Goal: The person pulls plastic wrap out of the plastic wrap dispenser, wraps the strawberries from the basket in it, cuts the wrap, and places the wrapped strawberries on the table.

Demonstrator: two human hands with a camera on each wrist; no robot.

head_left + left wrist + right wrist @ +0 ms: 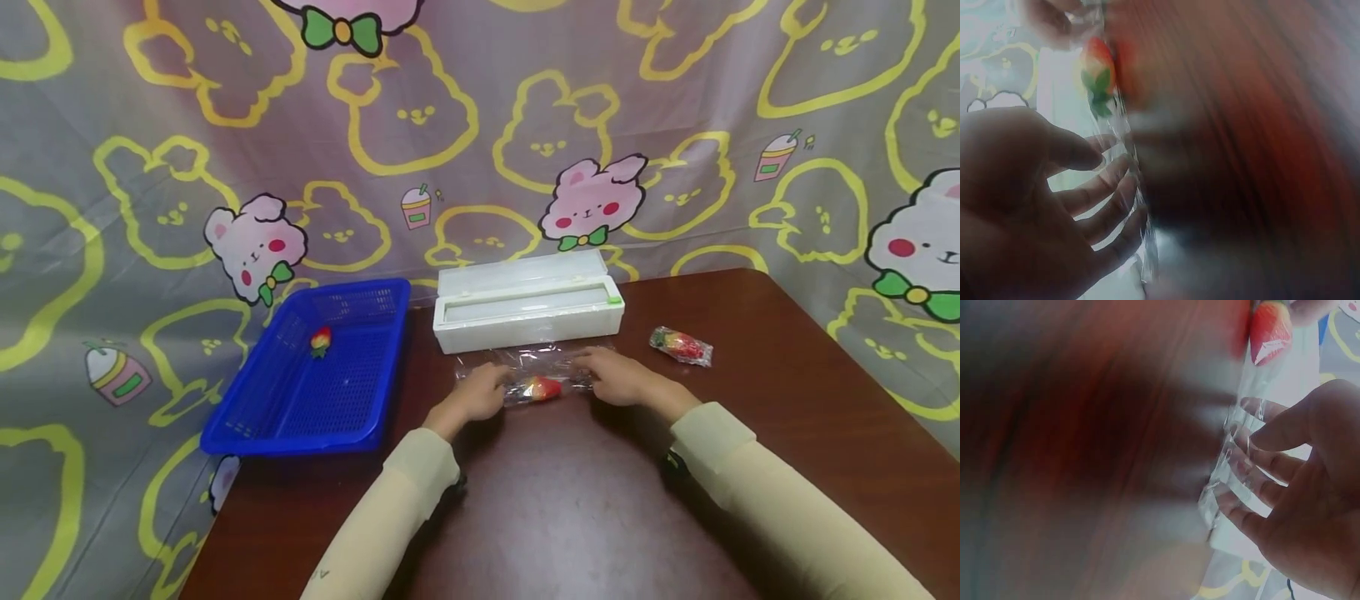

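Strawberry (542, 387): it lies on the clear wrap (534, 365), right between the two hands, with its long side going left to right.
Left hand (475, 398): fingers (1109, 209) spread and fairly straight, tips touching the left edge of the wrap.
Right hand (619, 377): fingers (1254, 481) also spread, tips touching the right edge of the wrap.
Which is nearer: both hands are just beside the strawberry; the left looks a bit closer.
Wrap box (527, 302): white, lid up, just behind the wrap.
Wrapped strawberry (681, 346): far right of the hands, on the table (570, 517).
Blue basket (300, 421): to the left, with one bare strawberry (320, 341) inside.
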